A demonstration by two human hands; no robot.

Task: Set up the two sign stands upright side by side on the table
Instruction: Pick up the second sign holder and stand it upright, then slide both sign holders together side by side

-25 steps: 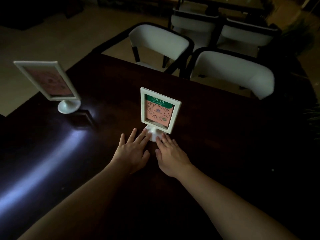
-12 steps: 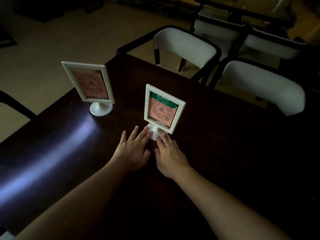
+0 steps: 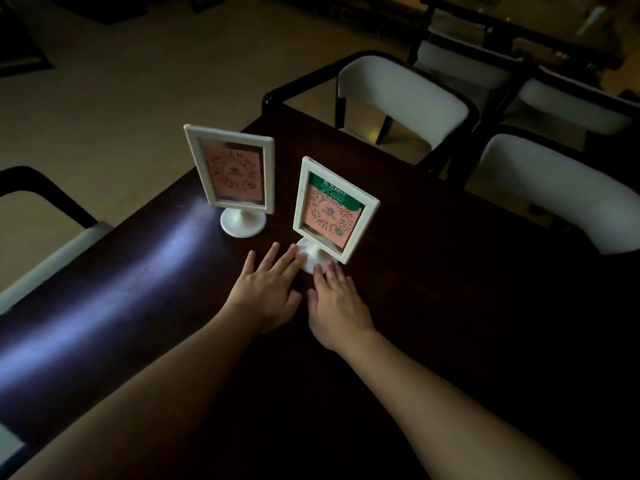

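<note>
- White plastic frames both sign stands, each a tall rectangle on a short stem and a round foot, its long axis vertical.
- The nearer sign stand (image 3: 335,209) is upright on the dark table (image 3: 450,306), its printed face (green band on top, pinkish code panel below) turned toward the camera and slightly to the left.
- The farther sign stand (image 3: 231,168) is also upright, just beside the first, to its left and a little farther back; its pink face looks toward the camera. The two feet are near each other but apart.
- The left hand (image 3: 266,289) lies flat, palm down on the table, fingers spread loosely; its fingertips (image 3: 300,255) touch the left edge of the nearer stand's round foot (image 3: 311,258).
- The right hand (image 3: 337,306) lies flat too, fingers straight and close together, tips at the front edge of that same foot (contact looks likely, though the dim light blurs it).
- Neither hand wraps around or pinches anything.
- White-backed chairs (image 3: 398,95) sit along the table's far side.
</note>
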